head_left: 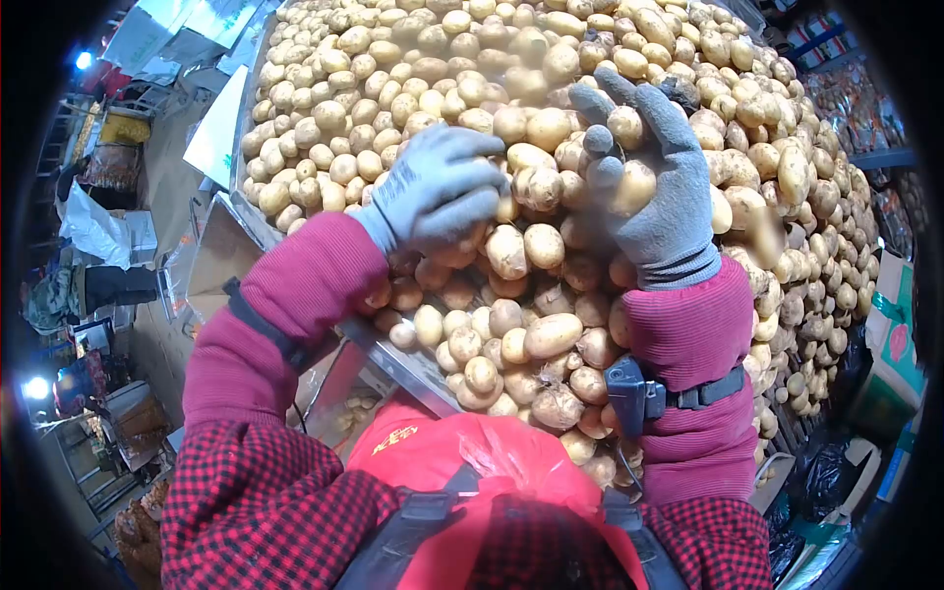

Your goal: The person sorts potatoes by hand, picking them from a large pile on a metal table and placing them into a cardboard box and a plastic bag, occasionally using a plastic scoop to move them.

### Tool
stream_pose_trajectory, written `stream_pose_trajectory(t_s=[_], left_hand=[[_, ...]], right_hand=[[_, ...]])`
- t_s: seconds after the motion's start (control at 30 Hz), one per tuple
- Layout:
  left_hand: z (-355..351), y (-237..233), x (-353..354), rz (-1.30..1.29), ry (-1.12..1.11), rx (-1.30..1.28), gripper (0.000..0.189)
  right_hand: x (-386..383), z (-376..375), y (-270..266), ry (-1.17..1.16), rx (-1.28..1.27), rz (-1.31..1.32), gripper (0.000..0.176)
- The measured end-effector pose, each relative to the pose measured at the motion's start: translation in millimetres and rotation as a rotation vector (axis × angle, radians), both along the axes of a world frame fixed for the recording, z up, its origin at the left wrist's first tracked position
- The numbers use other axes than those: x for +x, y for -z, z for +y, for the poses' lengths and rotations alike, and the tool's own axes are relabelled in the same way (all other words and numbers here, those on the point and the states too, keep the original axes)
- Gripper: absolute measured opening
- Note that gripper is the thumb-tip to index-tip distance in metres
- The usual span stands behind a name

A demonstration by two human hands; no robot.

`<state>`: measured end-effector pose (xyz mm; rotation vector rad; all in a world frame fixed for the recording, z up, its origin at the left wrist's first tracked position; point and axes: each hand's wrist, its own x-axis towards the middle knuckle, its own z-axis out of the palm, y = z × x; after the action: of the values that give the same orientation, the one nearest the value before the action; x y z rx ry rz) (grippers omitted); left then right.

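A large heap of pale yellow potatoes (393,103) fills a metal-edged table. My left hand (438,187), in a grey glove, rests palm down on the heap, its fingers bent over potatoes; whether it grips one is hidden. To the right, my right hand (661,182), also gloved in grey, is turned palm up with fingers spread and curved. A potato (632,187) lies in its palm and another (625,127) sits between thumb and fingers. Looser potatoes (554,335) lie nearer my body, some with dry, flaky skins.
The metal table edge (398,366) runs in front of my body, beside a red plastic bag (462,452). Cardboard (228,246) leans at the left corner. A green and white box (893,344) and black plastic bags (824,472) lie at the right.
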<state>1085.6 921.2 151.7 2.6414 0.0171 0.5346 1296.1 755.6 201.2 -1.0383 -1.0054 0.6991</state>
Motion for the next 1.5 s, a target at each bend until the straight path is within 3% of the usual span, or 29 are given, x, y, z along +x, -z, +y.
stream_pose_trajectory(t_s=[0.07,0.1,0.23,0.27,0.3,0.37,0.4,0.43,0.47,0.5,0.57,0.6,0.63,0.67,0.7,0.77,0.87,0.93,0.97,1.03,1.07,1.1,1.23,1.3,1.43,1.47,1.5], left_hand=[[28.9,-0.9,6.5,0.113,-0.099,-0.019,0.029],[44.5,1.8,9.5,0.107,-0.123,0.252,0.036],[81.6,10.0,44.1,0.023,-0.117,0.311,0.049],[99.0,21.3,52.1,0.014,-0.268,0.243,0.052],[102.0,12.5,49.7,0.235,-0.427,0.258,0.053],[118.1,31.5,35.5,0.107,-0.451,0.299,0.053],[94.5,11.0,27.8,0.093,-0.484,0.285,0.052],[68.2,-9.7,23.2,-0.046,-0.406,0.199,0.055],[53.6,-5.7,20.1,-0.18,-0.313,0.285,0.057],[16.2,-31.0,16.8,-0.172,-0.194,0.173,0.056],[-43.8,-32.5,7.2,-0.13,0.03,0.23,0.058],[-63.9,-18.7,0.2,-0.132,0.131,0.294,0.057],[-78.4,-11.4,0.7,0.005,0.169,0.284,0.052],[-79.1,-1.4,0.2,-0.014,0.159,0.325,0.053],[-74.4,9.5,11.0,-0.174,0.14,0.33,0.052],[-58.7,19.2,21.4,-0.098,0.084,0.36,0.048],[-27.3,-1.5,40.4,-0.065,-0.1,0.296,0.06],[-14.4,-8.6,45.2,0.025,-0.135,0.388,0.064],[-9.9,-9.2,46.3,0.02,-0.132,0.393,0.064],[1.5,-5.2,47.9,0.06,-0.023,0.336,0.061],[6.3,-3.8,46.3,0.022,-0.031,0.286,0.056],[10.1,-12.9,44.8,-0.002,-0.053,0.307,0.049],[65.9,0.2,69.8,-0.09,-0.302,0.48,0.043],[95.8,10.6,82.8,0.103,-0.446,0.241,0.049],[124.7,19.5,102.4,0.152,-0.476,0.333,0.059],[128.8,21.5,102.9,0.112,-0.469,0.338,0.056],[134.1,22.7,104.8,0.067,-0.461,0.344,0.054]], right_hand=[[-3.2,1.1,-8.7,-0.068,-0.048,0.413,0.038],[-5.2,1.5,-10.7,-0.068,-0.048,0.407,0.038],[-4.3,5.2,-11.0,0.009,-0.131,0.442,0.039],[-2.9,5.7,-12.5,0.01,-0.141,0.459,0.039],[-1.8,5.4,-14.1,0.017,-0.151,0.48,0.039],[-3.2,4.8,-12.7,0.016,-0.167,0.623,0.039],[-4.2,3.7,-5.6,0.052,-0.117,0.354,0.039],[-5.4,3.1,-1.7,0.084,-0.069,0.084,0.039],[-0.6,3.6,-11.0,0.008,-0.152,0.465,0.039],[0.5,3.6,-4.3,-0.009,-0.113,0.38,0.04],[1.3,3.8,-6.6,-0.018,-0.178,0.514,0.041],[3.8,1.4,0.1,0.003,-0.139,0.207,0.042],[14.7,-2.7,-3.1,-0.197,-0.167,0.641,0.05],[5.0,-0.5,-5.8,-0.089,-0.16,0.526,0.044],[-4.1,1.1,-8.5,0.023,-0.154,0.414,0.042],[-0.9,-0.3,-15.8,-0.064,-0.179,0.607,0.042],[-2.0,-1.0,-8.3,-0.042,-0.106,0.458,0.043],[3.1,-3.6,-6.9,0.009,-0.102,-0.023,0.043],[2.5,-2.2,-12.3,0.014,-0.097,-0.028,0.043],[-3.7,-1.3,-22.0,-0.073,-0.155,0.601,0.043],[-4.1,-4.2,-14.8,-0.099,-0.084,0.404,0.043],[-5.1,-4.1,-19.1,-0.024,-0.177,0.176,0.042],[-1.1,-1.5,-33.9,-0.066,-0.335,0.646,0.04],[-4.3,-2.4,-34.7,-0.007,-0.36,0.565,0.041],[-9.4,-1.5,-39.8,-0.001,-0.361,0.689,0.042],[-12.2,-3.1,-33.4,0.028,-0.331,0.53,0.042],[-12.9,-3.3,-31.4,0.027,-0.336,0.53,0.042]])
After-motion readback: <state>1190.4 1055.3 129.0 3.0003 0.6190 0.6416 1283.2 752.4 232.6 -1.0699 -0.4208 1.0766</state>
